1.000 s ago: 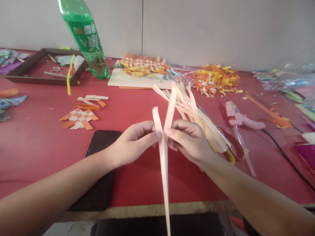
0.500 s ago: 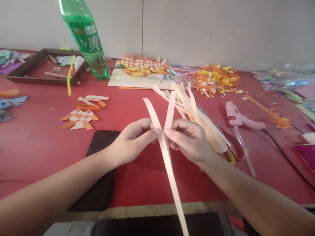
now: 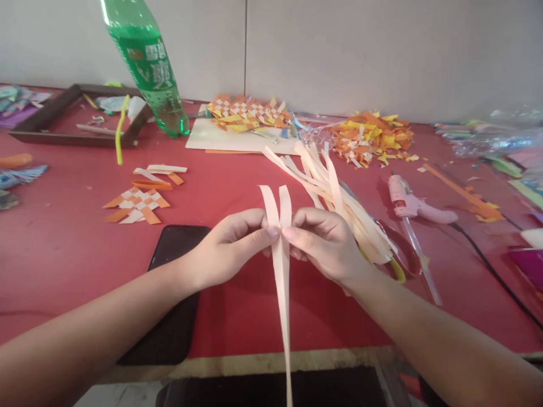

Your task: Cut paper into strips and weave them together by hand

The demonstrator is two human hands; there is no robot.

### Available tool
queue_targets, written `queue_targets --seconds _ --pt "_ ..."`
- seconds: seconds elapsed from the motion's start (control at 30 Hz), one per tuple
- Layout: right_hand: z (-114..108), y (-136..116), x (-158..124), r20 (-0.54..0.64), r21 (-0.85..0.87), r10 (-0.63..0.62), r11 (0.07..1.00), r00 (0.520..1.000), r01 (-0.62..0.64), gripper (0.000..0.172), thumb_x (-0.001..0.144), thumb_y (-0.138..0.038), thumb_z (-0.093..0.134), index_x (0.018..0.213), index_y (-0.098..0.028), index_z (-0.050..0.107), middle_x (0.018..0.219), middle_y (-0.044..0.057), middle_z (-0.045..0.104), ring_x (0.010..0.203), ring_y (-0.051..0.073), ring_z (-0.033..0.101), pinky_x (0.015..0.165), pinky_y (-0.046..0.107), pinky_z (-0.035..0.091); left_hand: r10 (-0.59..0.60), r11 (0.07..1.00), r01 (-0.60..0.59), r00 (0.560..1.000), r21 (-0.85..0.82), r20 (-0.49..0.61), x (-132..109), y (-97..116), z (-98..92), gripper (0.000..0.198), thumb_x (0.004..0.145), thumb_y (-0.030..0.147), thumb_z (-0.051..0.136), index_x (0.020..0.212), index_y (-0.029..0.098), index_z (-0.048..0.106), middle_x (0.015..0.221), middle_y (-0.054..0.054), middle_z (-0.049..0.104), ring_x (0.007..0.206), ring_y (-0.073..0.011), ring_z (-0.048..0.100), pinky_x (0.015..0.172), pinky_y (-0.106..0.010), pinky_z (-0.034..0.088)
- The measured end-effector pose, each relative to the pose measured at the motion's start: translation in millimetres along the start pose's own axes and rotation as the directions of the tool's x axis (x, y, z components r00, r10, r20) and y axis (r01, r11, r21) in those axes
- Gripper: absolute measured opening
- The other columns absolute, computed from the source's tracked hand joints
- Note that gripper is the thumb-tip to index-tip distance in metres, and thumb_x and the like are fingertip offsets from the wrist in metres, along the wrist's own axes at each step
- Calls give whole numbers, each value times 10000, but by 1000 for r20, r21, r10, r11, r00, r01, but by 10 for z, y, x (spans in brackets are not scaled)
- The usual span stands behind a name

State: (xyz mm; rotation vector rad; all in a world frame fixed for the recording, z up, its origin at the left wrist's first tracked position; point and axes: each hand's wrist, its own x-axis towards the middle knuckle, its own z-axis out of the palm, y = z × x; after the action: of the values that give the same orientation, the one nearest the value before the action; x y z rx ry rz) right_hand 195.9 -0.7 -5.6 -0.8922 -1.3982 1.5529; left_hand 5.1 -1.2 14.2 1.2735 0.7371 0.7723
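- Two pale paper strips (image 3: pixel 281 265) now lie nearly together, pinched between the left hand (image 3: pixel 231 249) and the right hand (image 3: pixel 326 243); half a second ago the longer one swung out at a slant below the grip, and now it hangs almost straight down.
- Above the grip the two short ends stand side by side, where a moment earlier one reached higher and leaned away.
- Judging from that, the strips are being lined up end to end, and the alignment looks close to done.
- Both grips are closed on the strips, fingertip against fingertip.
- The right hand also clamps a bundle of strips (image 3: pixel 339 198) fanning up and behind the grip; how the fingers hold it is hidden.
- The strips' lower ends run out of view below the table (image 3: pixel 63 237) edge.
- A dark phone (image 3: pixel 169 294) lies partly under the left forearm.
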Motion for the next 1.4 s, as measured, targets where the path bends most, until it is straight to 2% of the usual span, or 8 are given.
queue_targets --seconds 0.27,0.57,0.7,0.83,1.0,1.3,1.4 --pt "18 -5 4 -23 -39 -40 998 999 40 201 856 -273 699 698 -180 619 572 -39 562 503 75 468 475 225 347 -29 999 28 999 -20 -30 -2 -29 -13 226 949 263 531 785 143 631 671 29 540 562 -70 414 570 -218 356" --pt "22 -23 11 -58 -2 -63 998 996 63 194 861 -255 697 691 -187 633 553 -51 547 496 70 464 486 226 359 -29 997 25 998 -77 -48 0 -36 -5 225 953 292 546 787 158 618 702 27 570 556 -67 417 562 -221 350" --pt "9 -8 10 -56 -8 -71 997 996 70 176 864 -242 691 705 -189 639 575 -47 565 498 70 471 476 223 354 -22 999 22 1000 -23 14 -2 -18 -15 241 952 301 549 783 146 621 705 23 572 564 -66 422 567 -219 350" --pt "-16 2 2 -58 -24 -49 999 997 47 186 882 -265 673 715 -188 647 587 -40 575 510 72 489 473 220 352 -11 999 13 998 -30 56 1 -6 -16 202 950 238 553 785 142 622 698 32 562 599 -60 452 579 -194 363" --pt "-6 -23 -11 24 -32 -35 999 999 36 233 885 -283 670 683 -182 614 570 -39 566 506 78 496 489 230 365 25 995 -18 997 -94 79 15 2 -1 199 955 217 551 793 140 638 670 39 555 615 -54 483 589 -171 384" --pt "8 -54 -2 -54 -61 -95 994 994 92 242 878 -254 678 660 -179 605 557 -46 545 518 77 494 510 232 384 24 988 -22 1000 -150 9 12 -29 -20 216 962 231 552 803 147 671 666 41 594 553 -41 441 603 -163 399" --pt "16 -67 10 -55 -43 -96 995 994 94 237 883 -246 673 665 -178 610 563 -48 548 514 69 487 504 222 382 14 990 -8 999 -141 43 2 -23 -25 243 976 255 528 814 150 675 692 37 609 546 -40 427 609 -168 399"
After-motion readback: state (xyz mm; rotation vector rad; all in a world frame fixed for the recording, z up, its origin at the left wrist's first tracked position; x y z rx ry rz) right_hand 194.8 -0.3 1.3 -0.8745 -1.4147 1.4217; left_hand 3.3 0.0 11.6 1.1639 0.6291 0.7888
